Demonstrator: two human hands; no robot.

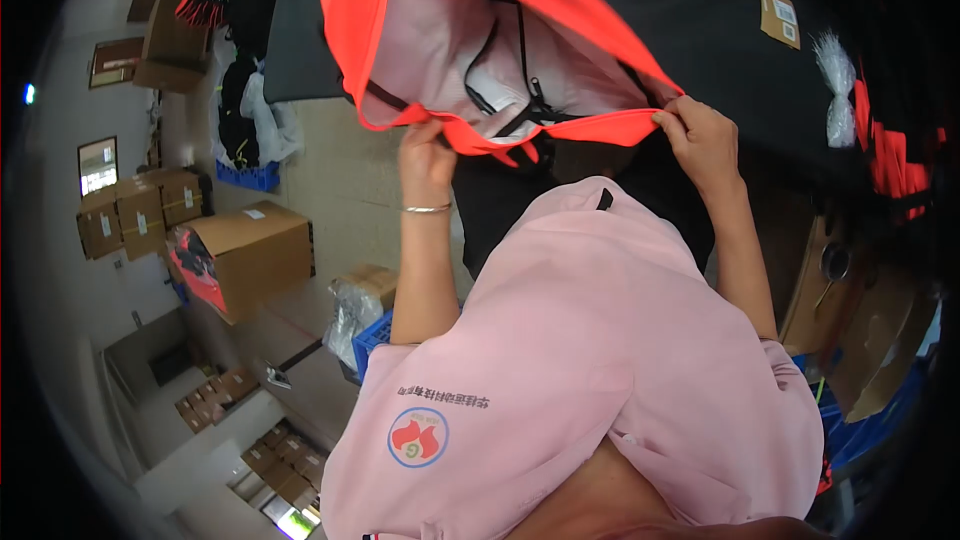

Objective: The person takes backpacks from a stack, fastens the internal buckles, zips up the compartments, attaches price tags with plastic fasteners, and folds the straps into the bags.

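A bright orange fabric bag (610, 128) with a pale lining is spread wide at its mouth above the dark table's near edge. Black straps or cords lie inside it against the lining. My left hand (427, 155), with a bangle on the wrist, has its fingers closed on the left part of the near rim. At the right corner of the opening, my right hand (703, 140) pinches the orange edge between thumb and fingers. The bag's far side runs out of view at the top.
On the dark table (730, 60) lie a brown labelled card (779, 18) and a bundle of clear plastic strips (835, 90). More orange pieces (893, 165) are at the right. Cardboard boxes (255, 260) stand on the floor at left, near a blue crate (372, 338).
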